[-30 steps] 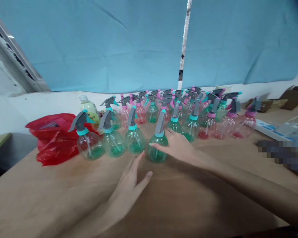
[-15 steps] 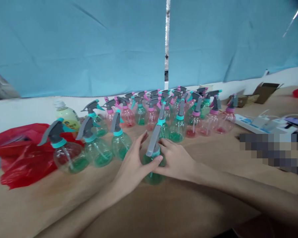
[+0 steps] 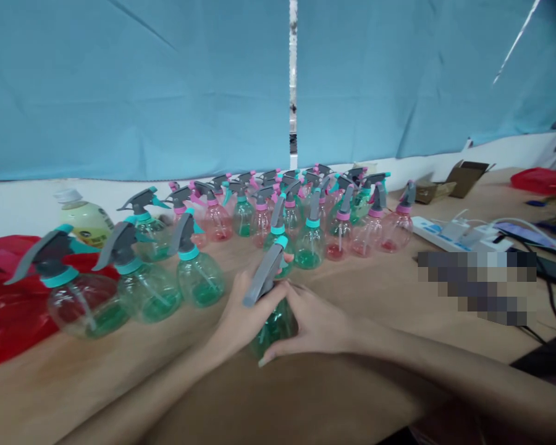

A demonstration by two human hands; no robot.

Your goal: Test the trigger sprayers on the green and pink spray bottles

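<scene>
A small green spray bottle [image 3: 272, 324] with a grey trigger head and a teal collar is tilted toward me over the brown table [image 3: 333, 395]. My left hand [image 3: 241, 318] wraps round it from the left, thumb over its neck. My right hand [image 3: 312, 324] cups its right side, fingers curled beneath the body. Both hands are closed on the bottle.
Three green spray bottles [image 3: 141, 281] stand in a row to the left, with a crowd of green and pink ones [image 3: 306, 213] behind. A red plastic bag [image 3: 4, 309] and a yellowish drink bottle [image 3: 86, 216] sit at far left. A white power strip [image 3: 449, 233], cables and cardboard boxes [image 3: 466, 176] lie at right.
My left hand left the table and closed on the bottle beside my right hand. Together they drew the bottle out of the row toward me and tilted it.
</scene>
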